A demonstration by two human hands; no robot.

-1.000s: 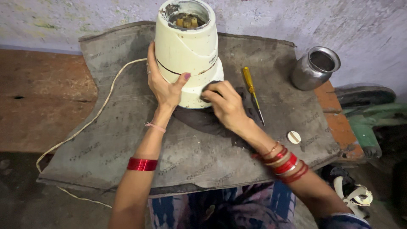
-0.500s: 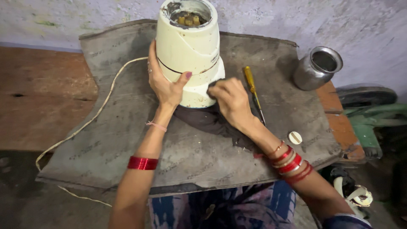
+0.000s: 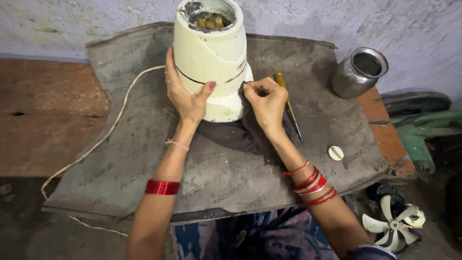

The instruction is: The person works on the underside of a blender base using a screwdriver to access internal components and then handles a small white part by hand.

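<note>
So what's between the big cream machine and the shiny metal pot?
In the head view, a yellow-handled screwdriver lies there on the grey mat, beside the right hand.

The mixer base (image 3: 211,62) is cream-white with a thin dark line around it and brass-yellow parts inside its grey top, and the cloth (image 3: 236,135) under it is dark brown, while the mat (image 3: 144,159) is grey with faint repeated dark print. The screwdriver (image 3: 287,103) has a yellow handle, the pot (image 3: 358,72) is shiny silver, the small cap (image 3: 336,153) is white, the cord (image 3: 110,132) is pale cream and the fan (image 3: 392,224) is off-white. Red bangles are on both wrists, the wall (image 3: 385,24) is pale bluish-grey, and the floor (image 3: 43,120) is reddish-brown
</note>
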